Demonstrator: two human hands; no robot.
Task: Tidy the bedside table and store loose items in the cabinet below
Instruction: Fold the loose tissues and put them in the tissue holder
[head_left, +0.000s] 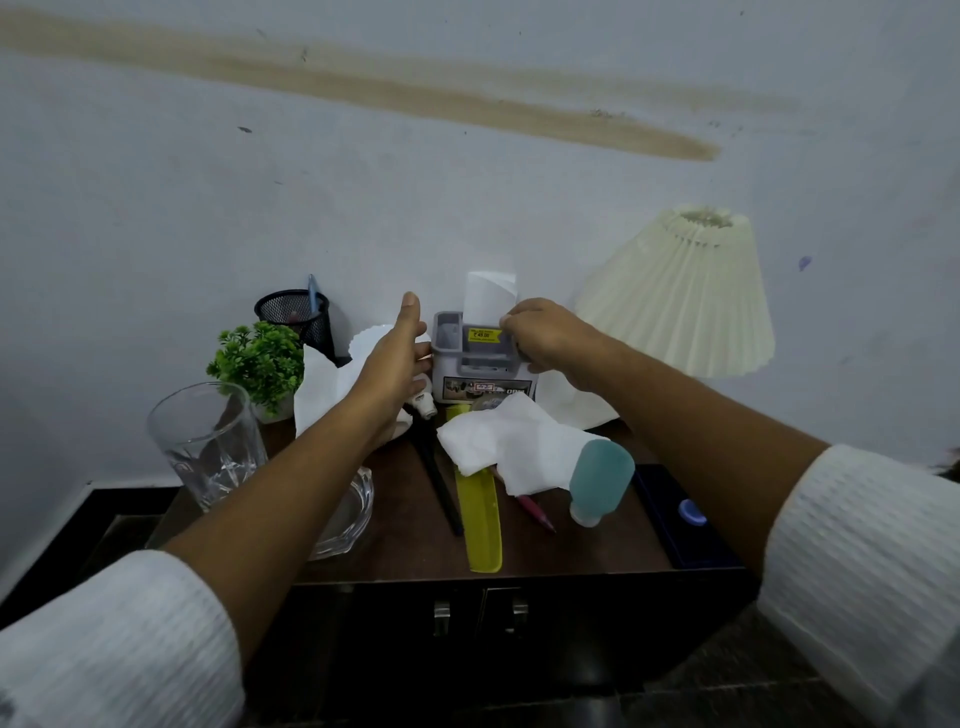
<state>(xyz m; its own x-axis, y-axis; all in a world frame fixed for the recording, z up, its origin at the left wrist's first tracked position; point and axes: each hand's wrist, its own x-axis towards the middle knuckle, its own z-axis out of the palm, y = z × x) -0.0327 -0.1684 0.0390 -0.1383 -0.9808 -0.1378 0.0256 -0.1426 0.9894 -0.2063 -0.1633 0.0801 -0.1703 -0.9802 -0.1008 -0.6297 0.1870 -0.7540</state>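
Note:
A grey plastic organizer (460, 358) stands at the back of the dark wooden bedside table (410, 540), with a folded white paper (488, 293) sticking up from it. My right hand (550, 338) pinches the paper and the organizer's right rim. My left hand (397, 358) is flat and open against the organizer's left side. Loose in front lie a crumpled tissue (509, 441), a yellow comb (480, 514), a black pen (436, 478), a pink pen (535, 512) and a teal bottle (600, 480). The cabinet doors (478, 613) below are shut.
A drinking glass (208, 441) and a glass ashtray (348, 514) stand at the left. A small green plant (260, 364), a black mesh pen cup (296, 312) and more white tissue (319, 389) are behind them. A pleated lamp (691, 296) leans at right; a dark blue case (685, 519) lies near the right edge.

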